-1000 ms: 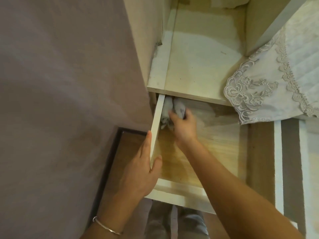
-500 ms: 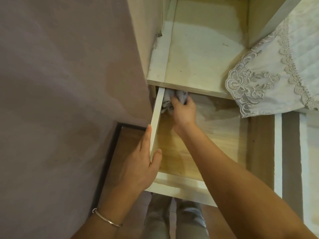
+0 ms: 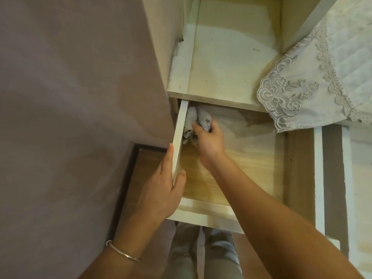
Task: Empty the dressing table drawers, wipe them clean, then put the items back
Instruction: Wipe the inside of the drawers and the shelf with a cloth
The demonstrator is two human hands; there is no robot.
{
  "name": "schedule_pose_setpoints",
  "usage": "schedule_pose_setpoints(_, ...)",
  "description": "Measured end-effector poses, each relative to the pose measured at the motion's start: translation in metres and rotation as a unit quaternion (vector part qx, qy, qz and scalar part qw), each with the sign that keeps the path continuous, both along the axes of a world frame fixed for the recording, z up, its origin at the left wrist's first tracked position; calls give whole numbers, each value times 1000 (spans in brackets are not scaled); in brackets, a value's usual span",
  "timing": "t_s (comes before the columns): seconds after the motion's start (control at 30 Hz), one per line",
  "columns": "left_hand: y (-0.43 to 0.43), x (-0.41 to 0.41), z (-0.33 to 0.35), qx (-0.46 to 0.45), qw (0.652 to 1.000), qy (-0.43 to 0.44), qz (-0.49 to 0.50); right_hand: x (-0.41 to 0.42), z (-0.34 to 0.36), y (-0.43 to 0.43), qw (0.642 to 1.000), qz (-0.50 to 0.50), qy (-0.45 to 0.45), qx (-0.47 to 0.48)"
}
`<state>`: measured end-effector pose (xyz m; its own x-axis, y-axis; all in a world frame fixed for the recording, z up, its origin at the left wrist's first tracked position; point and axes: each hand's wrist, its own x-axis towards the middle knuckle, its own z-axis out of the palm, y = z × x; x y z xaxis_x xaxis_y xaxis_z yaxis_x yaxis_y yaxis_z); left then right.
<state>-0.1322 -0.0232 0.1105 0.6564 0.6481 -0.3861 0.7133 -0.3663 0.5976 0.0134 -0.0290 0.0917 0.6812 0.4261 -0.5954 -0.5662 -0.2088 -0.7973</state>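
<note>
A white drawer (image 3: 203,215) with a pale wooden bottom is pulled out of the dressing table towards me. Nothing lies in it but a crumpled grey cloth (image 3: 193,119) in its back left corner. My right hand (image 3: 207,141) reaches into the drawer and grips that cloth against the bottom board. My left hand (image 3: 163,190) holds the drawer's left side wall, thumb inside and fingers outside.
Above the drawer is the dressing table's bare shelf (image 3: 225,61). A lace-edged white fabric (image 3: 314,85) hangs over its right side and the drawer's back right corner. A mauve wall (image 3: 70,97) stands close on the left. White rails (image 3: 320,178) run along the right.
My right hand pushed the cloth back into the corner under the shelf, then drew it forward again a little. My left hand has kept its hold on the side wall.
</note>
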Motion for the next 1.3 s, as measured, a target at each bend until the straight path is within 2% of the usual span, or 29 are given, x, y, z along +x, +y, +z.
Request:
schedule_pose_setpoints(0.2, 10, 12, -1, -17, 998, -47, 42, -46, 6, -73, 984, 159, 76, -29)
schedule_pose_setpoints(0.27, 13, 26, 0, 8, 996, -62, 69, -47, 7, -83, 973, 221, 52, -40)
schedule_pose_setpoints(0.37, 10, 40, 1, 43, 995, -36, 82, -42, 11, -89, 947, 316, -19, -58)
schedule_pose_setpoints(0.5, 4, 38, -2, 131, 991, -17, -10, -28, 29, -97, 872, 452, -160, -99)
schedule_pose_setpoints(0.63, -8, 25, -4, 196, 972, 46, -124, 4, 40, -136, 793, 499, -266, -227)
schedule_pose_setpoints(0.73, -24, 18, -6, 239, 942, 65, -225, 27, 44, -175, 688, 557, -304, -352)
schedule_pose_setpoints(0.8, -31, 18, -7, 251, 931, 79, -255, 37, 46, -192, 617, 584, -315, -424)
schedule_pose_setpoints(0.9, -34, 18, -9, 252, 924, 78, -278, 44, 47, -198, 522, 623, -362, -457)
schedule_pose_setpoints(0.97, -33, 17, -11, 251, 924, 78, -279, 47, 50, -193, 479, 640, -395, -454)
schedule_pose_setpoints(1.13, -33, 17, -13, 238, 928, 83, -274, 95, 44, -164, 421, 601, -483, -477)
schedule_pose_setpoints(1.23, -33, 18, -8, 238, 923, 116, -278, 125, 38, -152, 443, 563, -498, -488)
schedule_pose_setpoints(1.3, -33, 17, -6, 249, 921, 116, -275, 125, 38, -157, 435, 579, -501, -474)
